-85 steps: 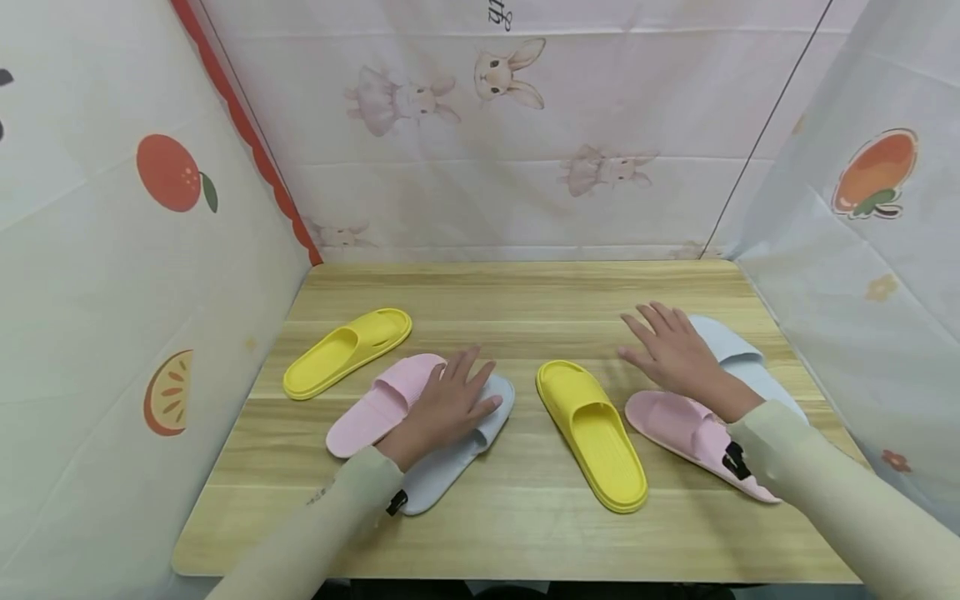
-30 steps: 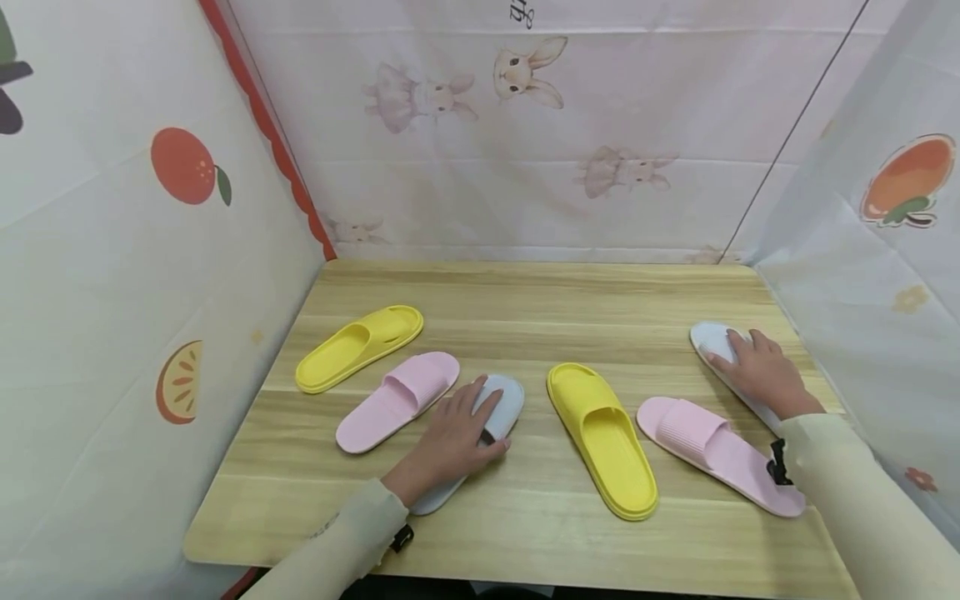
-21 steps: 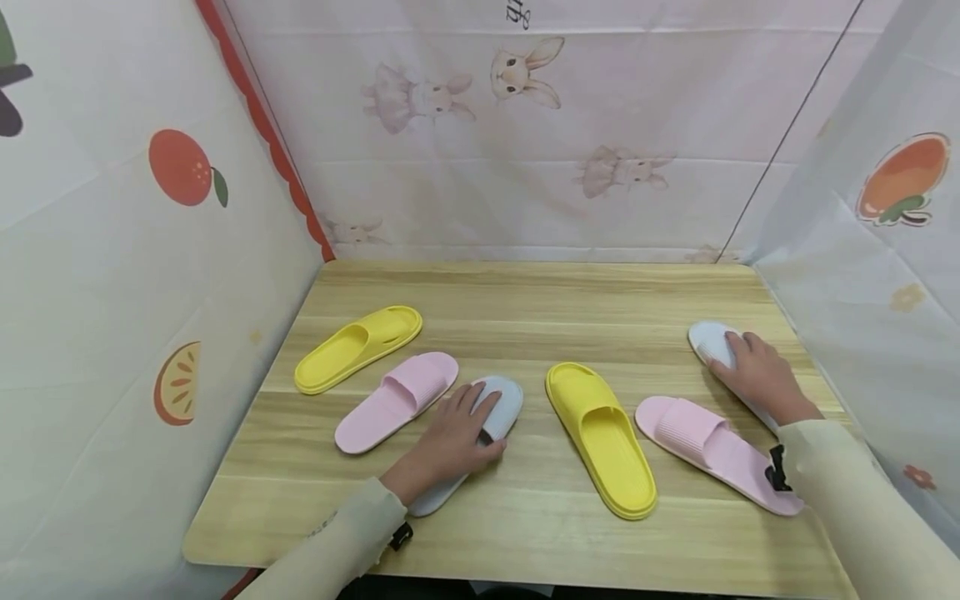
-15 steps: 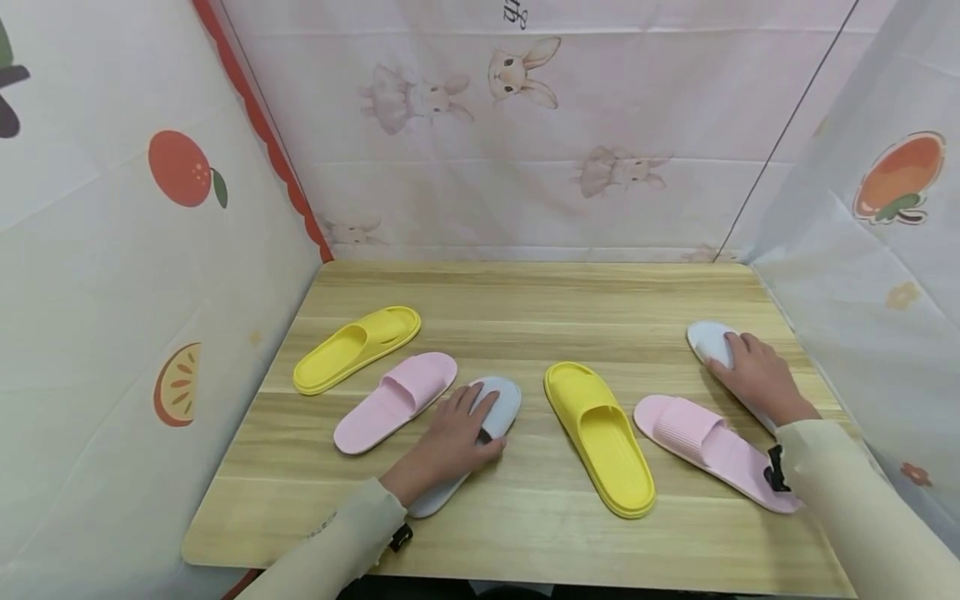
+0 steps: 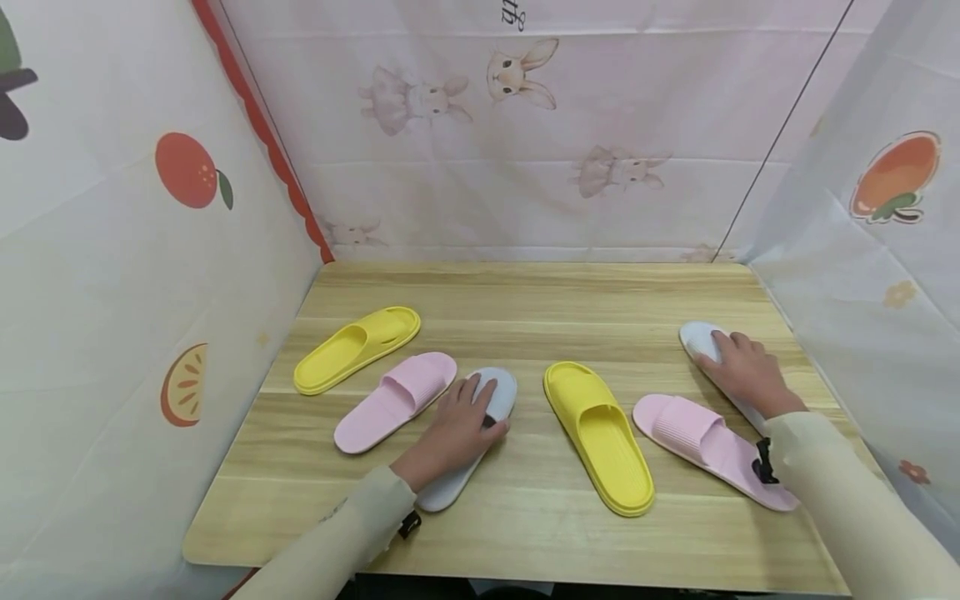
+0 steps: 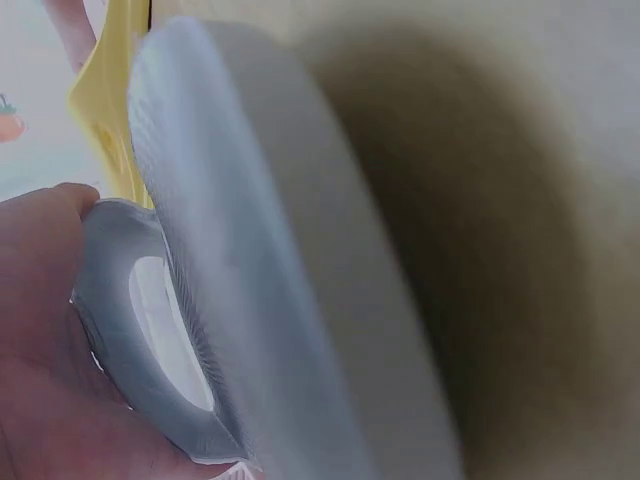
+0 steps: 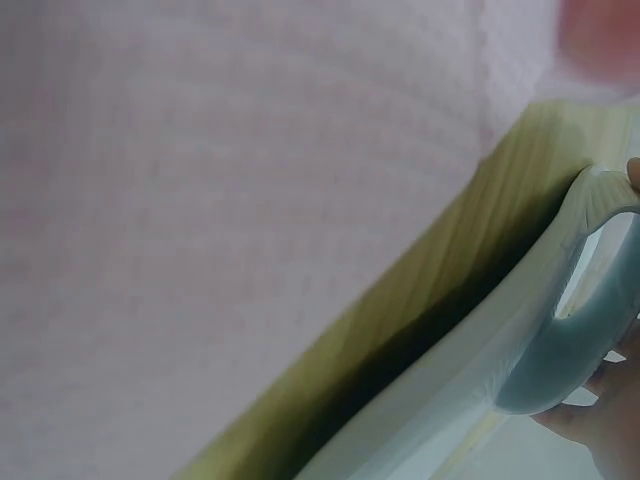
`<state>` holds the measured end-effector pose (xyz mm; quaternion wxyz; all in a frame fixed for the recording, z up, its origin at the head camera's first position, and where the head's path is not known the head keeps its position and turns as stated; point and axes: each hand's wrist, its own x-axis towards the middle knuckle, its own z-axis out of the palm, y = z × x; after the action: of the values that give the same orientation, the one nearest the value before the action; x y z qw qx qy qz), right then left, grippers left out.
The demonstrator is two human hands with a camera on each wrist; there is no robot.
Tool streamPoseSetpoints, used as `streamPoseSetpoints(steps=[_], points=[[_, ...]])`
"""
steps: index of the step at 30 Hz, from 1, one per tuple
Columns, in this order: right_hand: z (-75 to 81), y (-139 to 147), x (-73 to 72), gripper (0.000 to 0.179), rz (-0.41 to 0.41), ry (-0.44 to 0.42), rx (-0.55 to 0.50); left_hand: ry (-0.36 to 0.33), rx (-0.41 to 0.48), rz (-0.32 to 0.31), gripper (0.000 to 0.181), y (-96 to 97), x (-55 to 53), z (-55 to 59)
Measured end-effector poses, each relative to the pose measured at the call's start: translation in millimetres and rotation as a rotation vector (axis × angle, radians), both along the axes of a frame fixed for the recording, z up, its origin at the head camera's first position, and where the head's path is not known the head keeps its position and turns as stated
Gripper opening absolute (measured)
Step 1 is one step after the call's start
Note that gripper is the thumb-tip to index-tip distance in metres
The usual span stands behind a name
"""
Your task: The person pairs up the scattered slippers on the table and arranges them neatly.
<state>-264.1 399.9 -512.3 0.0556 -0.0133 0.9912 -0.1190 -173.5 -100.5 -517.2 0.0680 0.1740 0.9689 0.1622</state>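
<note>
My left hand (image 5: 455,432) grips a pale grey-blue slipper (image 5: 442,490) by its strap, its fingers over the band. In the left wrist view, the slipper's sole (image 6: 330,250) is seen edge-on with a dark shadow on the tabletop beside it. At the right, my right hand (image 5: 748,375) grips the matching grey-blue slipper (image 5: 697,335) by its strap (image 7: 580,345); the hand covers its middle. A pink slipper (image 5: 386,408) lies just left of my left hand. Another pink slipper (image 5: 693,433) lies in front of my right hand, its heel end near that sleeve.
One yellow slipper (image 5: 352,350) lies at the back left and another yellow slipper (image 5: 603,446) lies between my hands. The wooden table (image 5: 525,292) is bordered by printed cloth walls (image 5: 480,192) at the back and sides.
Both hands have come down from above the grey-blue slippers and taken hold of their straps. In the last half second, the left slipper shifts slightly up in view and the right one slightly left.
</note>
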Motion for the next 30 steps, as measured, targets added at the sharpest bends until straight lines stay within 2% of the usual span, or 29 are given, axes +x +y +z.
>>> streamPoseSetpoints(steps=[13,20,30], points=[[1.6,-13.2,-0.4,0.086,0.011,0.015,0.018,-0.04,0.031,0.051,0.081,7.8,-13.0,-0.5],[2.1,-17.9,-2.7,0.088,0.01,0.005,0.013,-0.024,0.057,0.057,0.078,10.7,-18.1,0.1],[3.2,-29.0,-5.0,0.086,0.016,0.001,0.001,-0.043,0.046,0.082,0.081,15.9,-26.3,-3.5]])
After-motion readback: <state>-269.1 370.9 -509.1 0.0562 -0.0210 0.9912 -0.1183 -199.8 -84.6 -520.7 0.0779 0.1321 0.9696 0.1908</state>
